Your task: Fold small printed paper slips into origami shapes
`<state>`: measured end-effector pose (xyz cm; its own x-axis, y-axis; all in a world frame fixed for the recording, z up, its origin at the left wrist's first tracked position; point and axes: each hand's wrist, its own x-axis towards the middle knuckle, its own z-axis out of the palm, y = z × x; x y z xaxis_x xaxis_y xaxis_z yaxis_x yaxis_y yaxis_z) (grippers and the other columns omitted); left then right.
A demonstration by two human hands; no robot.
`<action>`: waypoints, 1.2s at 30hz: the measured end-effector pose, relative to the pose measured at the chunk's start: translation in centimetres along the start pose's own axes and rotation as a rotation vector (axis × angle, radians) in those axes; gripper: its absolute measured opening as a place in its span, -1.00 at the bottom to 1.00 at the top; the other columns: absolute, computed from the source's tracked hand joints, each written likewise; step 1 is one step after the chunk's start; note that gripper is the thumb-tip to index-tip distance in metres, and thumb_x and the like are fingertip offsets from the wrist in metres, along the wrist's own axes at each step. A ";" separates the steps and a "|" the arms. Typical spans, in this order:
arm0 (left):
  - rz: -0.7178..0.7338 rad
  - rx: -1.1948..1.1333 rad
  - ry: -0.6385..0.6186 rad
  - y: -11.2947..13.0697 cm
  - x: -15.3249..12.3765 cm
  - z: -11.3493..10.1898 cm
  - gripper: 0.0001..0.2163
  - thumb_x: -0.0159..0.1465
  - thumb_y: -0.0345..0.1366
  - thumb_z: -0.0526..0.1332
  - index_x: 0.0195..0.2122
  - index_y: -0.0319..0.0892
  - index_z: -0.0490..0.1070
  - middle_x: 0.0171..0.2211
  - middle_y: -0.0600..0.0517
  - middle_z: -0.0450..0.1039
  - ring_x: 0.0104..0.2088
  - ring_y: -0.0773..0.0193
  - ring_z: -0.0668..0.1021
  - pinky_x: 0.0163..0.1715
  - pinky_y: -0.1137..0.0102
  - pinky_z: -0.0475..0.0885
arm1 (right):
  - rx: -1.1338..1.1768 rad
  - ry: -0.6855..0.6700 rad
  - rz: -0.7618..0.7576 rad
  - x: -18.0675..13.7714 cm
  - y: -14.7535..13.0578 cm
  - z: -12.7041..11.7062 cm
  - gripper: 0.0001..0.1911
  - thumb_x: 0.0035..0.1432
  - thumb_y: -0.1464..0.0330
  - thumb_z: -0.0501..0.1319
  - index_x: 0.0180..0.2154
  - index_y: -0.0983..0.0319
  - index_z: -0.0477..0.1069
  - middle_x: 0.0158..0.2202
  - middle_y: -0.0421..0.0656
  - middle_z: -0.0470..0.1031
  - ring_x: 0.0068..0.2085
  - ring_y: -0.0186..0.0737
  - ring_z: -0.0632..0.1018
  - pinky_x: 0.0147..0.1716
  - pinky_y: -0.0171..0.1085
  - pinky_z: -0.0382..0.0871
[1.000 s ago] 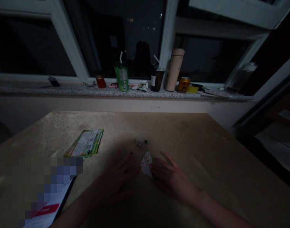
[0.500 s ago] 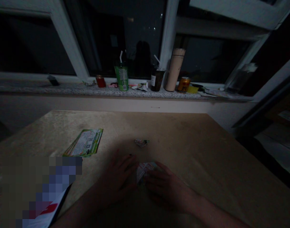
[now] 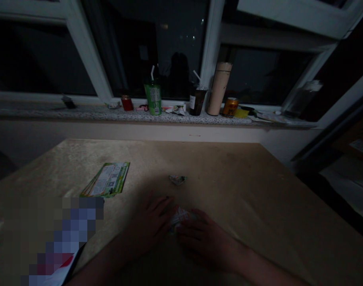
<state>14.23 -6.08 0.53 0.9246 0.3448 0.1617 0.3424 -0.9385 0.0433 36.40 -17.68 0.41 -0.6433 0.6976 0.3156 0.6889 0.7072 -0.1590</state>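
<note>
A piece of printed folded paper (image 3: 181, 216) lies on the tan surface (image 3: 243, 171) at lower center of the frame, between 2 bare hands. The right hand (image 3: 203, 236) covers its right and lower part, fingers bent over it; I cannot tell whether that grip is clamped on the paper. The left hand (image 3: 153, 220) is palm down at the paper's left edge, fingers slightly spread; shadow hides whether its grip pinches the edge.

Just above, at the frame's center, lies 1 small crumpled paper piece (image 3: 177, 180), apart from both hands. Left of center, several green-and-white printed cards (image 3: 106, 179) are fanned out, overlapping. Across the upper middle, a speckled windowsill (image 3: 95, 113) carries a green cup (image 3: 153, 99) with a straw, a pale pink tumbler (image 3: 218, 89) and a gold-orange can (image 3: 230, 107).
</note>
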 end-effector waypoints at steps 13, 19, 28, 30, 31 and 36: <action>0.072 -0.101 -0.033 0.3 0.0 0.9 -0.56 0.36 -0.55 -0.02 0.20 -0.02 0.15 0.14 0.06 0.31 0.05 0.13 0.38 0.13 0.07 0.12 | -0.016 0.192 0.203 -0.2 1.7 -0.3 -0.78 0.23 0.29 0.17 -0.08 0.13 0.42 -0.10 -0.18 0.53 0.07 -0.16 0.40 0.26 0.05 -0.13; -0.088 -0.377 0.036 1.7 0.4 0.6 -0.69 0.34 -0.55 0.00 -0.01 -0.06 0.35 -0.07 0.04 0.41 -0.10 0.20 0.44 -0.09 0.33 0.36 | 0.002 0.190 0.186 -0.2 1.8 -0.3 -0.82 0.24 0.29 0.16 -0.13 0.14 0.44 -0.15 -0.21 0.54 0.03 -0.20 0.42 0.26 0.03 -0.14; -0.151 -0.379 0.034 2.4 0.3 -1.0 -0.76 0.26 -0.34 0.22 -0.04 -0.03 0.35 -0.08 0.00 0.33 -0.09 0.08 0.39 -0.11 0.22 0.34 | 0.079 0.102 0.225 -0.2 2.2 -1.3 -0.77 0.24 0.23 0.17 -0.09 0.10 0.46 -0.12 -0.20 0.50 0.04 -0.20 0.40 0.24 0.05 -0.13; -0.146 -0.354 0.028 2.3 0.4 -1.1 -0.76 0.27 -0.32 0.21 -0.04 -0.03 0.36 -0.11 0.02 0.35 -0.11 0.09 0.40 -0.11 0.23 0.32 | 0.090 0.081 0.239 -0.2 2.3 -1.5 -0.77 0.24 0.23 0.17 -0.09 0.09 0.46 -0.11 -0.19 0.50 0.05 -0.19 0.40 0.24 0.05 -0.13; -0.140 -0.345 0.023 2.3 0.5 -1.2 -0.77 0.27 -0.31 0.21 -0.04 -0.03 0.36 -0.12 0.03 0.37 -0.12 0.10 0.40 -0.11 0.23 0.31 | 0.095 0.080 0.246 -0.2 2.3 -1.6 -0.78 0.23 0.23 0.18 -0.09 0.08 0.47 -0.11 -0.19 0.49 0.05 -0.19 0.39 0.24 0.05 -0.13; -0.132 -0.351 0.010 2.2 0.7 -1.5 -0.82 0.32 -0.26 0.17 -0.06 -0.04 0.38 -0.15 0.05 0.41 -0.13 0.13 0.42 -0.09 0.25 0.28 | 0.132 0.090 0.264 -0.1 2.2 -1.8 -0.78 0.23 0.24 0.19 -0.10 0.08 0.47 -0.11 -0.19 0.48 0.04 -0.18 0.39 0.23 0.05 -0.14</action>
<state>15.39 -7.91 2.20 0.8740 0.4647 0.1420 0.3791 -0.8349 0.3991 38.58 -16.44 1.72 -0.4118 0.8502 0.3280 0.7752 0.5160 -0.3644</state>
